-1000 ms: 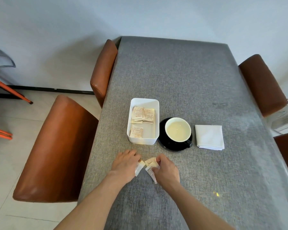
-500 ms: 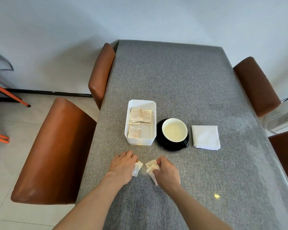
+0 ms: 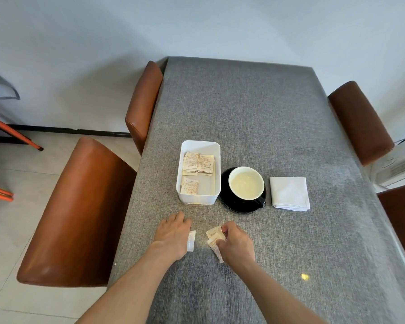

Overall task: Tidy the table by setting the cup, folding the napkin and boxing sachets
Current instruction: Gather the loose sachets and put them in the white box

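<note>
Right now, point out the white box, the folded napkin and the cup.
white box (image 3: 182, 174): head view, on its left wall.
folded napkin (image 3: 289, 192): head view, middle of its top face.
cup (image 3: 231, 183): head view, on its white left rim.

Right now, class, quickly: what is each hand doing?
Left hand: holds one sachet under its fingers.
Right hand: grips two sachets.

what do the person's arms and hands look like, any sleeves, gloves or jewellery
Both forearms are bare up to the frame's lower edge, with no sleeve in view. The left hand and right hand wear no gloves, and no watch, bracelet or ring shows on the wrists or the visible fingers.
</note>
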